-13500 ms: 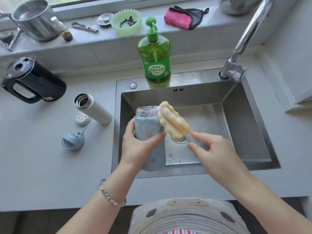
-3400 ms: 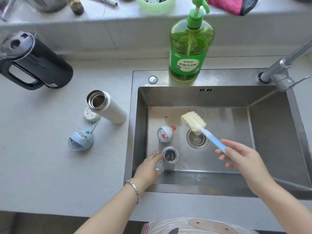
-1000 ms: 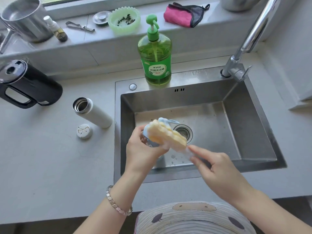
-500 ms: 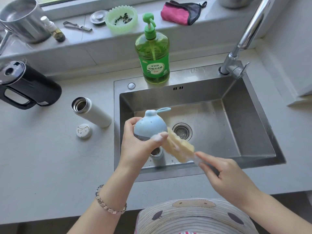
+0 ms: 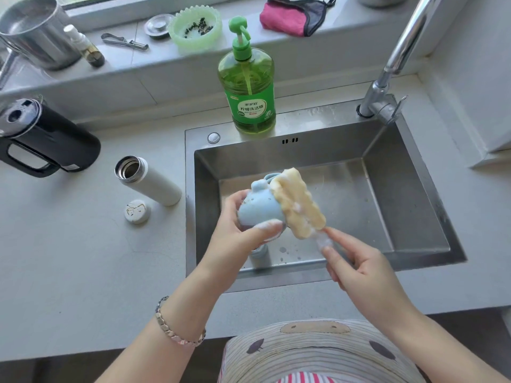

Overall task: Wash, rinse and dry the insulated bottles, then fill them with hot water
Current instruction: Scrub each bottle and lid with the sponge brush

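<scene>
1. While the left hand (image 5: 235,230) gripped a blue cap (image 5: 257,205) above the sink (image 5: 414,189), the right hand (image 5: 359,272) pinched the handle of a brush (image 5: 298,203) between thumb and fingertips.
2. Left grip: fingers curled round the cap's far side, thumb pressed across its lower front edge.
3. Right grip: only the handle's foamy stub showed between sponge and fingers; the rest was hidden in the hand.
4. The brush's yellow sponge head lay against the cap's right side, touching it. Suds sat on the sponge's lower end and on the left thumb.
5. The cap's dome pointed up and away; its loop was partly hidden behind the sponge.
6. A steel bottle (image 5: 260,255) stood in the sink near the front wall, right under the left hand. Only its neck showed.
7. A white bottle (image 5: 149,181) stood uncapped on the counter (image 5: 83,258), left of the sink. A white lid (image 5: 137,212) lay just beside its base.
8. A black kettle (image 5: 47,139) sat farther left, well apart from the sink.
9. Green soap (image 5: 247,87) stood on the sink's rear rim; the faucet (image 5: 387,92) rose from the right rear corner.
10. The sill held a steel pot (image 5: 36,34), a vial (image 5: 85,45), a green bowl (image 5: 195,29) and a pink cloth (image 5: 290,17).
11. A bracelet (image 5: 177,330) sat on the left wrist.
</scene>
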